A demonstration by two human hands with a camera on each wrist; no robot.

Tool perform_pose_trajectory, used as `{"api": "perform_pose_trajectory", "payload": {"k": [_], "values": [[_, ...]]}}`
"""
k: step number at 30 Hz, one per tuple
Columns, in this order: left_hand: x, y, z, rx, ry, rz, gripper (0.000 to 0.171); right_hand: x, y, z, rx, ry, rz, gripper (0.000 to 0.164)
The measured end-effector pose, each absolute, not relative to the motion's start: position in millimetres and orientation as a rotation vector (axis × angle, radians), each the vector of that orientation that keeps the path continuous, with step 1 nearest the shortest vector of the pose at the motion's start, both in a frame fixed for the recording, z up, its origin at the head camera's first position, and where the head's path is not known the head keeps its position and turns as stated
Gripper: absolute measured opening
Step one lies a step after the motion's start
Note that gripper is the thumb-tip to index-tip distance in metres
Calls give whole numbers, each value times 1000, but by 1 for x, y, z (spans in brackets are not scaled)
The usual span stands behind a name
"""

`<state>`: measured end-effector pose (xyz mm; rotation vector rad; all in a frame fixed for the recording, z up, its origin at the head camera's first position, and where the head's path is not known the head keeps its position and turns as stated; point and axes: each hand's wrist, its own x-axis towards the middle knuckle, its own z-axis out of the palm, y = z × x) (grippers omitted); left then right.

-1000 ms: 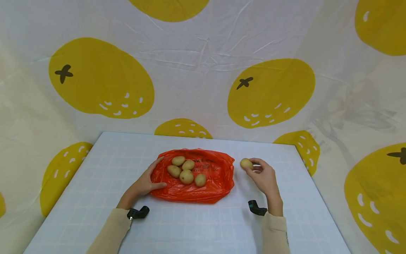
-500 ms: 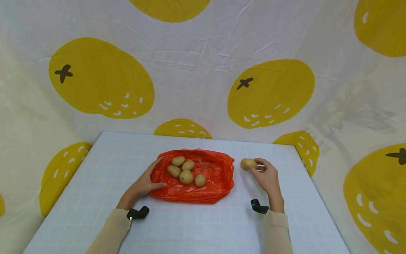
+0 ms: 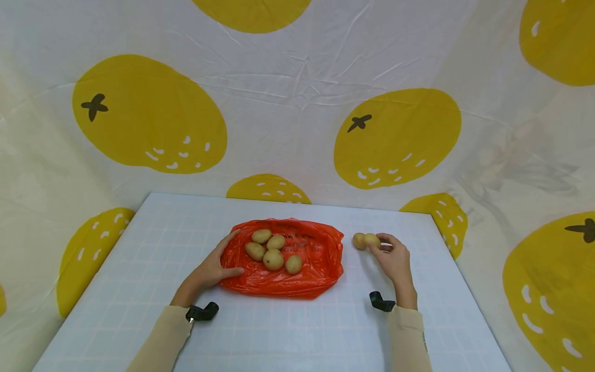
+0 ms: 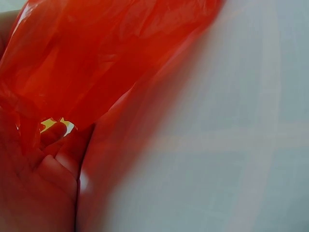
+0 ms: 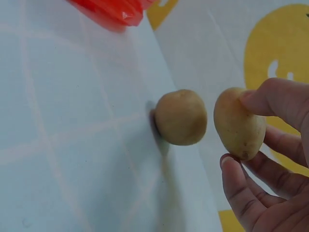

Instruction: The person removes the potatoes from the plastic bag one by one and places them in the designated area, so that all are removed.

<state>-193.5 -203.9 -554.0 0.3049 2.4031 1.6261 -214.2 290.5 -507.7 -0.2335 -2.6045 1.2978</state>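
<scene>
a: what is nearest to the person?
b: in front of the thin red plastic bag (image 3: 321, 281) come two beige cloth sleeves (image 3: 162, 333), with small black wrist cameras (image 3: 202, 312).

a: and the left hand (image 3: 211, 264)?
b: it holds the bag's left end, spread wide, the thumb laid over the rim. i suppose this steadies the soft plastic and lets the mouth stay wide. how firmly it presses, i cannot tell.

a: the right hand (image 3: 394, 258)?
b: it is to the right of the bag, narrowed to a pinch on one pale yellow oval potato (image 5: 240, 123). thumb and fingertips probably suffice for such small, smooth thing.

a: is there another?
b: yes, one round tan potato (image 5: 181, 117) rests on the table between bag and held potato; the right wrist view shows a gap.

a: inside the bag?
b: five yellowish potatoes (image 3: 273, 260): four close together in its left half, one just right of them. perhaps the slack plastic gathers them.

a: and far away?
b: behind the bag, the pale checked table (image 3: 139, 289) ends, and white cloth with yellow fruit print (image 3: 279, 77) hangs.
</scene>
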Motion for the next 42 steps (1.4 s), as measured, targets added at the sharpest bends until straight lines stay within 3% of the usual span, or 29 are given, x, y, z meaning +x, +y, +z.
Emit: {"api": "perform_pose_trajectory", "payload": {"k": [42], "values": [[-193, -202, -552, 275, 2384, 1621, 108, -221, 311, -522, -342, -2660, 1297, 53]]}}
